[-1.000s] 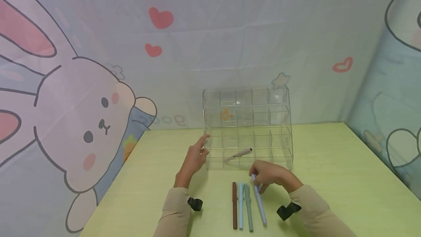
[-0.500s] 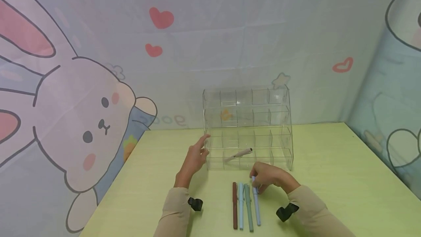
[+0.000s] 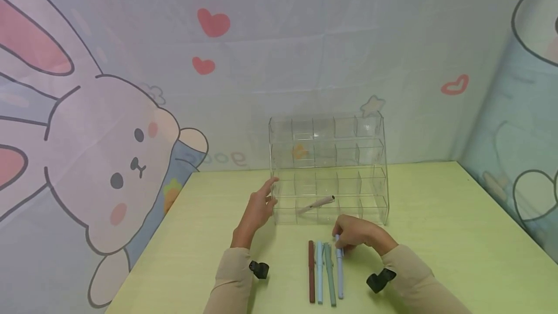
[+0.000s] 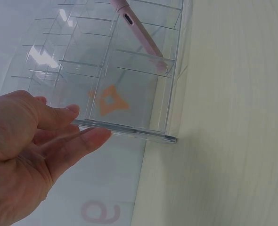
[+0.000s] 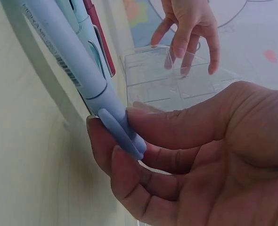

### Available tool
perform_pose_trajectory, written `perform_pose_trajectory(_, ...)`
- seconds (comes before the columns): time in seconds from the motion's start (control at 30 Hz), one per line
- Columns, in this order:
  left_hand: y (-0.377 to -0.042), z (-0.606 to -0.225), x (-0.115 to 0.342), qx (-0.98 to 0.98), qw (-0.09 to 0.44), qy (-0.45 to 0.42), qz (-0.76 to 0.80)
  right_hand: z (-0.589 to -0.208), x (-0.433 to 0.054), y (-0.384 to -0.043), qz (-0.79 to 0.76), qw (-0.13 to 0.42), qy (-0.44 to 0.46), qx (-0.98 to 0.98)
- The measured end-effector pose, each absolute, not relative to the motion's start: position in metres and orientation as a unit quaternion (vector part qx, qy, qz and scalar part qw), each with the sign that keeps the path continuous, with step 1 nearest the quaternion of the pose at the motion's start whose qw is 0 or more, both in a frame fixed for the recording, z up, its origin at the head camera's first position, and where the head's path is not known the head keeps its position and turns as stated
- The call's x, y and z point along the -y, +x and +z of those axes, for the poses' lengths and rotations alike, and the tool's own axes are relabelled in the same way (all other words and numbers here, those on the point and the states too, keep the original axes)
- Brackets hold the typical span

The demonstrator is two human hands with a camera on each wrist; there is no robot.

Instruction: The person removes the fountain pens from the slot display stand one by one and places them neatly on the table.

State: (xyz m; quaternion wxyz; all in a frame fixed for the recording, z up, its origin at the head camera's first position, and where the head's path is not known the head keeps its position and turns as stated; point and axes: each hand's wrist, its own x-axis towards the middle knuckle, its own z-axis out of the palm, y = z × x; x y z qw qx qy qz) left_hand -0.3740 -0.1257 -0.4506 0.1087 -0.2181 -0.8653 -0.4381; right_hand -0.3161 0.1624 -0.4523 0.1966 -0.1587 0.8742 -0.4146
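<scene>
My right hand (image 3: 357,231) pinches the clip end of a lavender pen (image 3: 340,275) between thumb and fingers; the right wrist view shows its cap and clip (image 5: 120,134) close up. The pen lies roughly lengthwise, beside a green pen (image 3: 330,277), a light blue pen (image 3: 320,275) and a dark red pen (image 3: 311,275). At the left side of a clear tiered rack (image 3: 327,168), my left hand (image 3: 255,212) holds the side panel, thumb on one face and fingers on the other. One pale pink pen (image 4: 141,33) leans slantwise in a compartment of the rack's lowest tier.
The rack stands on a pale yellow-green table (image 3: 436,217), close to its back edge. Behind it hangs a printed cloth (image 3: 279,71) with a cartoon rabbit and hearts. Dark wrist cameras (image 3: 380,281) sit on both sleeves.
The lavender pen's lower end has swung left, so it now lies nearer the green pen and almost parallel with the row. My right hand shifted slightly; the left hand stayed on the rack.
</scene>
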Motion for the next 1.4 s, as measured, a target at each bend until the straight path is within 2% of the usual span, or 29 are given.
perform_pose_trajectory(0.57,-0.3736,-0.4498,0.1265,0.869,0.105,-0.218,-0.433,-0.4551,-0.1584,-0.3144,-0.372,0.212,-0.154,-0.891)
perform_pose_trajectory(1.4,-0.3748,-0.4511,0.1265,0.868,0.106,-0.219,-0.432,-0.4586,-0.1584,-0.3166,-0.358,0.201,-0.172,-0.896)
